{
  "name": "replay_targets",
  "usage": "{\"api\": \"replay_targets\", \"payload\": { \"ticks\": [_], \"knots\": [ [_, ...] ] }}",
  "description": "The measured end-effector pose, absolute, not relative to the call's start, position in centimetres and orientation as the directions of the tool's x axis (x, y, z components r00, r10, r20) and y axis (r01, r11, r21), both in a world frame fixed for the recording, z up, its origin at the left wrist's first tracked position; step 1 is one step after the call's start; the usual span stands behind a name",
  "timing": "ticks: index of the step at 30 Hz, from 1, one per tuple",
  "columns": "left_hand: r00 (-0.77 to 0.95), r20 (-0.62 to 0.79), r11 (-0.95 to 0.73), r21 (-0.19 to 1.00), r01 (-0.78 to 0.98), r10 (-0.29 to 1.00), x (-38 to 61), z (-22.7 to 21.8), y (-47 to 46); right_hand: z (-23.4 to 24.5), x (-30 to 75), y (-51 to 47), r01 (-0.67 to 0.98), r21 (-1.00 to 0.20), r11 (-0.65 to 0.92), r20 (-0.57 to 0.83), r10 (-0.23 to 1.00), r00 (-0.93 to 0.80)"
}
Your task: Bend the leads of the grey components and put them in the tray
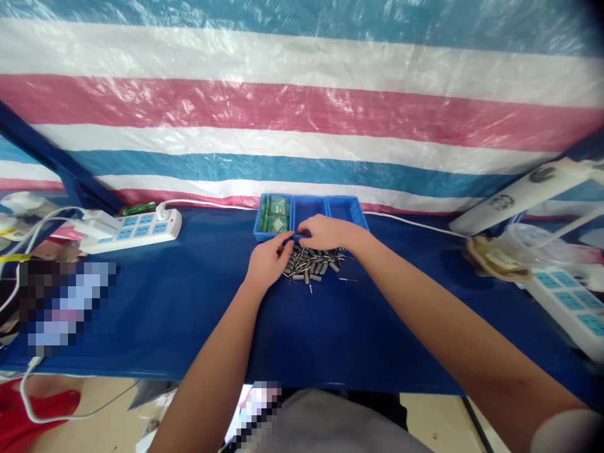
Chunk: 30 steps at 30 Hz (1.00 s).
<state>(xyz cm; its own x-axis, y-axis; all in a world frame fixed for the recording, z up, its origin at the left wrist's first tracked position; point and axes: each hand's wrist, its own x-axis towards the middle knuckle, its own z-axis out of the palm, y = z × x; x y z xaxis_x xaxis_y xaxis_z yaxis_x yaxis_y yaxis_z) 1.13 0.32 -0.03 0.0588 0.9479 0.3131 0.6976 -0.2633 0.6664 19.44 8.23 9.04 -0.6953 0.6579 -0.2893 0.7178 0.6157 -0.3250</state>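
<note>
A row of blue plastic bins stands at the back of the table. The left one holds green packets with pale labels. In front lies a heap of small grey cylinders and thin metal pins, like rivets, with a few strays at its near and right edges. My left hand is at the heap's left side, its thumb and forefinger closed near the front rim of the bins. Close beside it, my right hand reaches over the middle bin's front rim with curled fingers. What either hand pinches is too small to make out.
A white power strip with plugs lies at the back left, another power strip at the right. A clear plastic tub sits near a white pole. A striped tarp hangs behind the blue tabletop.
</note>
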Motion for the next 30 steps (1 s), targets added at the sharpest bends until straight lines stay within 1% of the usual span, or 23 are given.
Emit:
{"api": "replay_targets", "payload": {
  "ticks": [6, 13, 15, 20, 23, 26, 30],
  "knots": [
    [0.039, 0.338, -0.275, 0.688, 0.672, 0.940, 0.9, -0.3, 0.4, 8.7, 18.5, 8.8, 0.733, -0.317, 0.601, -0.288, 0.675, -0.679],
    [0.030, 0.330, -0.265, 0.695, 0.668, 0.943, 0.7, -0.2, 0.5, 8.1, 18.5, 9.3, 0.690, -0.391, 0.609, -0.242, 0.655, -0.716],
    [0.034, 0.333, -0.269, 0.691, 0.671, 0.942, 0.7, -0.2, 0.5, 7.9, 18.7, 9.5, 0.698, -0.433, 0.570, -0.236, 0.676, -0.698],
    [0.037, 0.335, -0.272, 0.691, 0.670, 0.942, 0.8, -0.3, 0.5, 7.6, 19.2, 9.6, 0.719, -0.571, 0.397, -0.230, 0.763, -0.604],
    [0.032, 0.335, -0.270, 0.695, 0.666, 0.942, 0.7, -0.4, 0.6, 7.5, 19.4, 9.4, 0.699, -0.630, 0.339, -0.235, 0.774, -0.588],
    [0.028, 0.345, -0.277, 0.699, 0.659, 0.938, 0.7, -0.5, 0.6, 7.5, 19.5, 9.2, 0.690, -0.646, 0.327, -0.237, 0.773, -0.588],
    [0.018, 0.355, -0.281, 0.708, 0.648, 0.935, 0.6, -0.5, 0.6, 7.5, 19.7, 9.3, 0.692, -0.636, 0.341, -0.251, 0.756, -0.604]
  ]
}}
